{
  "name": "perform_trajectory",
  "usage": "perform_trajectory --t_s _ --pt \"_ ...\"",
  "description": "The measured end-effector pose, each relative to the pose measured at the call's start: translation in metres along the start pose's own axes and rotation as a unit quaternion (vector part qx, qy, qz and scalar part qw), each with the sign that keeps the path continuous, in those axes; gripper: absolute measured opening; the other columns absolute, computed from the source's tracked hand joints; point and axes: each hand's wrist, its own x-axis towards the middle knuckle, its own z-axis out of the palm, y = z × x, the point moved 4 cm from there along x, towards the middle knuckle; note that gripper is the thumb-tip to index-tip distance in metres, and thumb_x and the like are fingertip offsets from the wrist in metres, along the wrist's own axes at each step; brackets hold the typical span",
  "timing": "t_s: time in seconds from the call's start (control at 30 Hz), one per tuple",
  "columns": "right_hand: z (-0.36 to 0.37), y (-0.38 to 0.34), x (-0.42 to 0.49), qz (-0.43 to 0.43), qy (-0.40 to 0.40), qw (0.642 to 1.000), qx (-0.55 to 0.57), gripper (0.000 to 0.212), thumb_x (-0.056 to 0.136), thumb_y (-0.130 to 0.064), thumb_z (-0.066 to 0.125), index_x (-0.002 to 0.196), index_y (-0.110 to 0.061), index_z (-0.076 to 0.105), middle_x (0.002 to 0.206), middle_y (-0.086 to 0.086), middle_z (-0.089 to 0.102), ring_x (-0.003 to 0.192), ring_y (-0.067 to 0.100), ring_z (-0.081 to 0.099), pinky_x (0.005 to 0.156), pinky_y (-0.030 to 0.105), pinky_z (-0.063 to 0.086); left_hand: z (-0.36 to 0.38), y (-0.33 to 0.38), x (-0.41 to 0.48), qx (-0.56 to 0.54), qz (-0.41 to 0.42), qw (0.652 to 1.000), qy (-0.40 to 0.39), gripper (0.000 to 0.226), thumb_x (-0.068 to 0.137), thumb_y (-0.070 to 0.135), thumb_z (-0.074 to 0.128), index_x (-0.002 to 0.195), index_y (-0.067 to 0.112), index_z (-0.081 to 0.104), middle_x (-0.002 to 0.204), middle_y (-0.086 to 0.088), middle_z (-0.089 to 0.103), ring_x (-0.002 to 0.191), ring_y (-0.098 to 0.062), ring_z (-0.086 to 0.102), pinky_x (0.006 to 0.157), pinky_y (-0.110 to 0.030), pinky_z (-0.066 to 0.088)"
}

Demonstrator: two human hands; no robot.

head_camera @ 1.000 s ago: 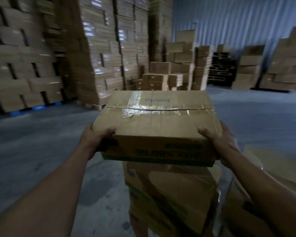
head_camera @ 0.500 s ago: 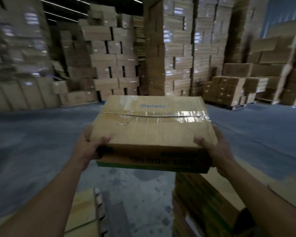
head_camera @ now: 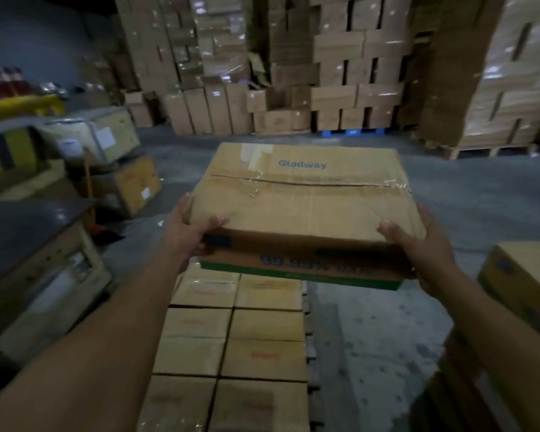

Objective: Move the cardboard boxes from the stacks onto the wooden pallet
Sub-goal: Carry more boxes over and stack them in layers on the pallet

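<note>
I hold a taped cardboard box (head_camera: 303,210) printed "Glodway", with a green stripe along its lower edge, at chest height in the middle of the view. My left hand (head_camera: 189,229) grips its left near corner, thumb on top. My right hand (head_camera: 418,247) grips the right near corner the same way. Below the box lies a layer of several cardboard boxes (head_camera: 231,341) in two columns on a wooden pallet (head_camera: 309,344), whose edge shows along the boxes' right side.
Tall box stacks (head_camera: 340,73) line the far side, some on a blue pallet (head_camera: 353,132). Wrapped crates (head_camera: 91,135) and a dark-topped crate (head_camera: 35,260) stand at left. Another box (head_camera: 524,275) sits at right. Bare concrete floor (head_camera: 371,353) lies right of the pallet.
My view has swung to the left with the box still in both hands. The pallet with its layer of boxes has come into view under the held box.
</note>
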Motion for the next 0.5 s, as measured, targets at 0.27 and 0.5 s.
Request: perform_trajectory --t_s 0.27,0.5 --pt "0.215 0.027 -0.015 0.018 -0.039 0.999 0.004 0.079 0.078 -0.046 0.08 0.146 -0.029 0.043 0.13 -0.002 0.056 0.115 0.026 0.058 0.089 0.053 0.057 -0.182 -0.071 0.087 -0.001 -0.003 0.999 0.035 0.093 0.069 0.03 0.091 0.147 0.04 0.042 0.14 0.001 0.046 0.117 -0.03 0.055 0.071 -0.053 0.062" --pt "0.387 0.061 -0.034 0.076 -0.072 0.994 0.037 0.065 0.076 -0.039 0.079 0.133 -0.034 0.049 0.119 -0.004 0.061 0.105 0.023 0.063 0.071 0.043 0.058 -0.312 -0.142 0.173 0.004 -0.047 0.999 0.018 0.096 0.067 0.034 0.091 0.148 0.041 0.039 0.138 0.002 0.045 0.119 -0.031 0.052 0.082 -0.054 0.06"
